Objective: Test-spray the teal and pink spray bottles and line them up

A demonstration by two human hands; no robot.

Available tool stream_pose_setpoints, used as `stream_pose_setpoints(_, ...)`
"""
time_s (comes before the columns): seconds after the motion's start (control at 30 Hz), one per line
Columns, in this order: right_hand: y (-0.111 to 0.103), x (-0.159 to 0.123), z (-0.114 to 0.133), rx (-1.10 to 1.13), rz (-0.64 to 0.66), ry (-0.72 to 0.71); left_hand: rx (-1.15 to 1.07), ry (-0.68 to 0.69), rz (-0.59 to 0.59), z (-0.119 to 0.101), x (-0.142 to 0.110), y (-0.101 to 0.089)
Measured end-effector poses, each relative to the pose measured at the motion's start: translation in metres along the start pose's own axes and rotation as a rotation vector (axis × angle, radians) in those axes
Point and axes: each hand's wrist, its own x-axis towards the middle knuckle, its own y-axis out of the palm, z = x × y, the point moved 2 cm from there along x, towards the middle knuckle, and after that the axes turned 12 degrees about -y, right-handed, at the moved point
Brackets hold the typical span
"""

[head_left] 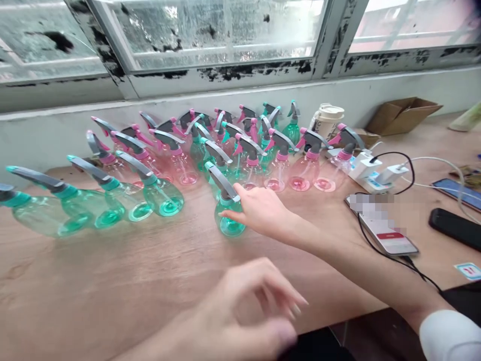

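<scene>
Head view: nearest, the left hand [253, 303] is blurred above the table [131, 281], fingers loosely curled with a gap to the thumb and nothing visible in the grasp. Beyond it, the right hand [263, 205] holds the green spray bottle [231, 228] from its right side, around the collar and upper body; this grip likely steadies the narrow part beneath the trigger head. The bottle is upright at mid-table, in front of the standing group; whether its base bears on the surface cannot be told. To the right lies a phone [387, 233], its cable presumably for charging. To the left, green bottles [165, 200] stand in a row, apparently sorted by colour. Behind, pink bottles [304, 175] stand close together, probably to save space. Farther back, a lidded cup [327, 118] and a cardboard box [400, 118] stand near the wall.
</scene>
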Motion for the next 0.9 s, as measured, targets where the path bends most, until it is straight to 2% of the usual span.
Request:
stream_pose_setpoints(0.1, -0.003, -0.01, -0.01, 0.03, 0.005, 0.01, -0.186, -0.075, -0.259, -0.016, 0.039, -0.034)
stream_pose_setpoints(0.23, -0.003, -0.023, -0.025, 0.117, -0.054, -0.019, -0.177, -0.2, -0.607, 0.006, 0.055, -0.064)
stream_pose_setpoints(0.3, -0.003, -0.03, -0.034, 0.155, -0.101, -0.038, -0.13, -0.216, -0.702, 0.018, 0.06, -0.072)
stream_pose_setpoints(0.37, -0.002, -0.035, -0.043, 0.212, -0.149, -0.051, -0.094, -0.221, -0.725, 0.026, 0.069, -0.077)
stream_pose_setpoints(0.47, 0.001, -0.036, -0.053, 0.388, -0.234, -0.128, -0.073, -0.215, -0.695, 0.029, 0.087, -0.079)
stream_pose_setpoints(0.57, 0.01, -0.028, -0.059, 0.639, -0.297, -0.24, -0.054, -0.196, -0.672, 0.029, 0.104, -0.079)
stream_pose_setpoints(0.7, 0.022, -0.013, -0.064, 0.923, -0.471, -0.253, -0.025, -0.167, -0.656, 0.033, 0.118, -0.077)
stream_pose_setpoints(0.8, 0.024, -0.006, -0.063, 0.998, -0.59, -0.278, -0.015, -0.156, -0.624, 0.035, 0.12, -0.075)
stream_pose_setpoints(0.9, 0.022, -0.003, -0.058, 0.957, -0.552, -0.296, 0.014, -0.14, -0.58, 0.033, 0.118, -0.073)
